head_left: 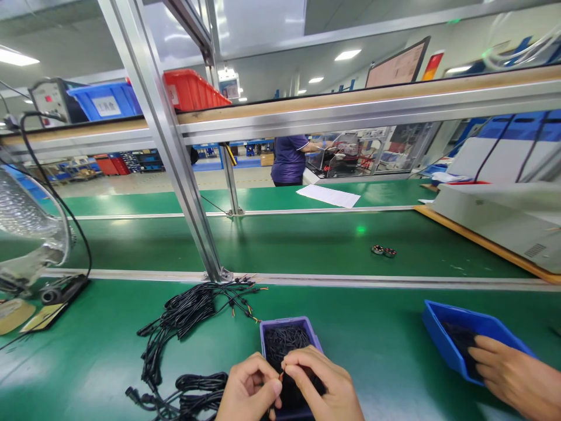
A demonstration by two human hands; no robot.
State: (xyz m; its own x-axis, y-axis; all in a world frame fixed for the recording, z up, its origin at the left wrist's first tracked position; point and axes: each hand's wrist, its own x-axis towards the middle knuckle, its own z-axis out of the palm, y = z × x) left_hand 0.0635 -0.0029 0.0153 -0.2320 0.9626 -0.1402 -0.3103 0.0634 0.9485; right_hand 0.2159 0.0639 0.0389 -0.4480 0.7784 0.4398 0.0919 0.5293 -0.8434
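Observation:
My left hand (254, 387) and my right hand (322, 383) meet over a purple bin (313, 334) at the bottom centre. The bin holds many small black pieces (284, 339). The left thumb and fingers pinch a thin reddish wire end (281, 376). At its tip the right thumb and forefinger are pressed together, and what they hold is too small to make out. Left of the bin lie a bundle of black cables (188, 310) with bare coloured wire ends and a second coiled bundle (197, 392).
Another person's hand (504, 368) reaches into a blue bin (442, 318) at the right. A metal post (169, 152) rises behind the cables. Two small round parts (383, 251) lie beyond the rail, near a grey box (504, 222). A person (289, 161) stands farther back.

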